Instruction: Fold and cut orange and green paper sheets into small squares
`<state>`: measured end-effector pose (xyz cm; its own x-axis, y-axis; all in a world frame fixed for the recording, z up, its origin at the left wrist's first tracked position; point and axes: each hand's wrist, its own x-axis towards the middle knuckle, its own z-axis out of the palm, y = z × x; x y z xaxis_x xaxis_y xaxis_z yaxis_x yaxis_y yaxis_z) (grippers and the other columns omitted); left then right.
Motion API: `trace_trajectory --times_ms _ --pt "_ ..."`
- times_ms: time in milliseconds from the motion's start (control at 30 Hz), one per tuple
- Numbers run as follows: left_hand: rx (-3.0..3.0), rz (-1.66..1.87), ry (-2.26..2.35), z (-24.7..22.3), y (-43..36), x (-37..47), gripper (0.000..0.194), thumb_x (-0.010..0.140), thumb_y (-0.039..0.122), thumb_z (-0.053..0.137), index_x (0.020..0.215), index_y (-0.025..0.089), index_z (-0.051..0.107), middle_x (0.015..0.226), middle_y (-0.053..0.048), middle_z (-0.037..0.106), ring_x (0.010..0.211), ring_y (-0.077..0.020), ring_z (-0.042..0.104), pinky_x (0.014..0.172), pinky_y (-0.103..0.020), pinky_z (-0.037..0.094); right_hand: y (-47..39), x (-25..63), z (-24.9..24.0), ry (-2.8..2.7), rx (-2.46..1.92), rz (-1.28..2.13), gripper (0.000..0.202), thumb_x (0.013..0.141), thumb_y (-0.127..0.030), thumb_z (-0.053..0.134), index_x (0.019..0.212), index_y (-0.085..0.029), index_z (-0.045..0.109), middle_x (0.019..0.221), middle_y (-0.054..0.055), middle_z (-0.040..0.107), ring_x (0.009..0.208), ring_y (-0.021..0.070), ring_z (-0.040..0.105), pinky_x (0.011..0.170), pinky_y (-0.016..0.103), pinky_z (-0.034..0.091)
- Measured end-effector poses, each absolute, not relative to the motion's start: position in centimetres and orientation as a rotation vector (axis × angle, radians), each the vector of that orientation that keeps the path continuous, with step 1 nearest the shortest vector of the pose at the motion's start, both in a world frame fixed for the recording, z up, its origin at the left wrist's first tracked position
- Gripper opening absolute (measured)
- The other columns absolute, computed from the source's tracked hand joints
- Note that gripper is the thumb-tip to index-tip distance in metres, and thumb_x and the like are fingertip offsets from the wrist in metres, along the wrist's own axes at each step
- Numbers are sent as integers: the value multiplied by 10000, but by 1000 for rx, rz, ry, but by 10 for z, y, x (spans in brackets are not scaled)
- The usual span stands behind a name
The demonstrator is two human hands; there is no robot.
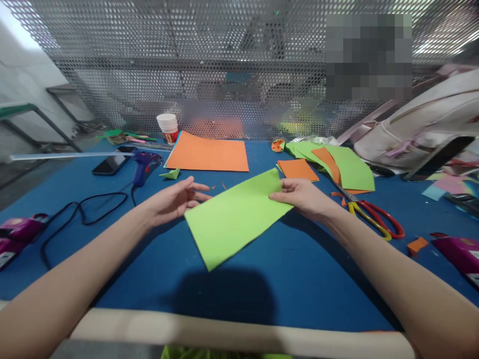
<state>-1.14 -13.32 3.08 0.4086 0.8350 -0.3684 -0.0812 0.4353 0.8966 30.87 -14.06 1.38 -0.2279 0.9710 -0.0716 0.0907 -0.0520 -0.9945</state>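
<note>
A rectangular light green sheet (237, 219) is held tilted above the blue table (314, 289). My right hand (299, 197) pinches its upper right end, thumb on top. At the sheet's left end, my left hand (177, 200) has its fingers apart and holds nothing; its fingertips are close to the upper left edge, and whether they touch it cannot be made out. Small orange squares (298, 170) lie just behind my right hand. Scissors (368, 214) with red and yellow handles rest right of it. A small folded green piece (172, 173) lies behind my left hand.
Orange sheets (211, 153) lie at the back, beside stacked paper cups (167, 125). A blue glue gun (142, 164) and a phone (112, 162) are at the left, with a black cable (84, 212). Green sheets (352, 167) and a pale bag (419, 119) are at the right.
</note>
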Motion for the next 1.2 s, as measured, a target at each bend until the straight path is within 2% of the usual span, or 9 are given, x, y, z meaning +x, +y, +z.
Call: trace_trajectory --times_ms 67,167,233,433,533,667,867,1067,1200 --pt "891 605 975 29 -141 2 390 799 515 679 910 147 747 844 -119 753 602 -149 676 543 -225 545 -146 299 17 -1558 -1221 1412 273 585 -360 838 765 -176 744 738 31 732 661 171 643 624 305 499" --pt "942 441 966 27 -159 23 250 700 326 780 888 163 753 846 -94 767 665 -174 704 588 -238 552 -151 286 20 -1729 -1254 1384 194 628 -341 809 676 -181 710 626 -20 662 573 124 556 535 259 414" --pt "954 383 982 26 -169 31 248 653 241 791 884 156 752 835 -89 773 668 -192 715 609 -265 557 -150 282 19 -1623 -1222 1424 218 609 -334 831 656 -177 686 610 -27 641 567 116 543 532 251 406" --pt "879 782 1050 21 -175 42 239 665 223 752 892 151 729 848 -81 779 693 -210 727 675 -314 571 -152 270 4 -1193 -1088 1540 446 680 -624 725 834 -216 636 776 18 678 652 149 621 561 285 515" --pt "827 967 1031 15 -175 47 265 690 222 735 942 145 705 883 -79 779 746 -225 735 744 -352 581 -163 255 -4 -1200 -1095 1612 441 628 -583 785 790 -201 634 732 18 664 616 149 619 533 288 525" --pt "837 995 976 7 -178 50 343 718 261 753 1034 150 676 945 -80 775 819 -251 738 788 -400 584 -174 239 -10 -1236 -1120 1625 399 598 -519 824 731 -186 651 641 -2 651 539 124 578 510 269 493" --pt "900 899 930 3 -180 46 376 706 277 774 1043 142 679 1039 -96 760 889 -245 731 882 -396 552 -172 243 -18 -1255 -1164 1518 317 648 -465 791 717 -189 650 604 -24 636 508 114 531 484 260 430" --pt "930 849 964 0 -177 44 398 691 283 766 1053 133 692 993 -98 763 808 -223 728 757 -339 559 -170 250 -20 -1316 -1144 1496 301 664 -453 777 699 -182 651 575 -33 614 487 105 513 476 254 417" --pt "893 878 959 1 -176 43 363 685 246 771 1022 129 703 947 -92 765 773 -197 722 739 -307 558 -171 251 -19 -1352 -1091 1512 321 674 -455 765 830 -181 706 649 -14 657 495 105 516 483 263 434"
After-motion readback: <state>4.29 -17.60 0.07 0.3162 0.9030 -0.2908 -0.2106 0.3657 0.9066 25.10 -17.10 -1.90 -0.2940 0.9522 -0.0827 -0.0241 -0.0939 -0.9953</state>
